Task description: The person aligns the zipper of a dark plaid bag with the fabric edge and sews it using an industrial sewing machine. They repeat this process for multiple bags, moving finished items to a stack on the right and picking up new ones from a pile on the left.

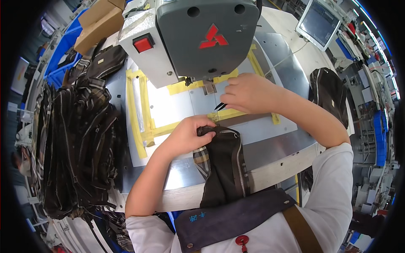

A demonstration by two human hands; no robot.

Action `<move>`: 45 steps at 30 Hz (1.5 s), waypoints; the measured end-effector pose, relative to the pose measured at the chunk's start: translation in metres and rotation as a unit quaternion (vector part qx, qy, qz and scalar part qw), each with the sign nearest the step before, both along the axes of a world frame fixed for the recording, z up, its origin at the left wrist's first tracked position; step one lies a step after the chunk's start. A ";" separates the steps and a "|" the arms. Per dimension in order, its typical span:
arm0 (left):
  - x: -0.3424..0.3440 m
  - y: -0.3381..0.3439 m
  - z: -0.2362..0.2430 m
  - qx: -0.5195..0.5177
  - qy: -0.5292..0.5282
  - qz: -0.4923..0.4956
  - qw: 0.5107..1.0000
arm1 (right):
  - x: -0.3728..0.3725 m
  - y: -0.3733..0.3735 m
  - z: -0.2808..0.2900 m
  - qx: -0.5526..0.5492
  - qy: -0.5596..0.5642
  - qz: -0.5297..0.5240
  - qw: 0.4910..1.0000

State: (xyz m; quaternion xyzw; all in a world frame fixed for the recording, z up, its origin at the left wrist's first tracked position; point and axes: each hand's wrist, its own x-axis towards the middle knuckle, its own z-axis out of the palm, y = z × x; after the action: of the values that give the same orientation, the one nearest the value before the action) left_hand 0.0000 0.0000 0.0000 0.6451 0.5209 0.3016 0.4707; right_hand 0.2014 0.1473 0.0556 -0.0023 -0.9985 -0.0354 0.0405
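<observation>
My left hand is closed on the upper end of a dark brown zippered fabric piece with a plaid patch at its side. The piece hangs over the table's near edge toward my lap, its metal zipper running down the right side. Over the light plate of the sewing machine, my right hand is closed around small black tweezers. Their tips point down and left, just above the fabric's top end. My right fingers partly hide the tweezers. The needle area lies just beyond my hands.
Dark zippered and plaid pieces are heaped at the left. Behind them stand a blue bin and a cardboard box. Yellow tape frames the plate. A dark pouch lies at the right, below a screen.
</observation>
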 end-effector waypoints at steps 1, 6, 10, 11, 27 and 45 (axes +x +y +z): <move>0.000 0.000 0.000 -0.001 -0.007 0.001 1.000 | -0.001 -0.001 0.000 0.001 0.007 0.012 1.000; -0.003 0.000 0.002 -0.003 -0.016 0.012 1.000 | -0.005 0.002 -0.011 0.050 -0.013 0.046 0.998; -0.003 0.001 -0.003 0.001 -0.016 0.011 1.000 | -0.004 -0.001 -0.026 0.010 -0.006 0.013 1.000; -0.003 0.002 -0.004 -0.002 -0.018 0.010 1.000 | -0.003 -0.003 -0.031 -0.012 -0.005 -0.004 1.000; 0.023 -0.007 -0.005 0.221 -0.058 0.123 0.966 | 0.045 -0.081 -0.037 -0.429 0.254 -0.251 0.829; 0.016 -0.008 -0.009 -0.082 -0.247 0.097 0.961 | 0.011 -0.061 -0.053 -0.633 0.185 -0.230 0.715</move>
State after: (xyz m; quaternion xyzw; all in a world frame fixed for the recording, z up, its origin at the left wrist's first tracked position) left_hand 0.0157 -0.0080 -0.0088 0.4564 0.4713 0.4517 0.6046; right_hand 0.2120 0.0861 0.0021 -0.2639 -0.7285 0.5982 0.2042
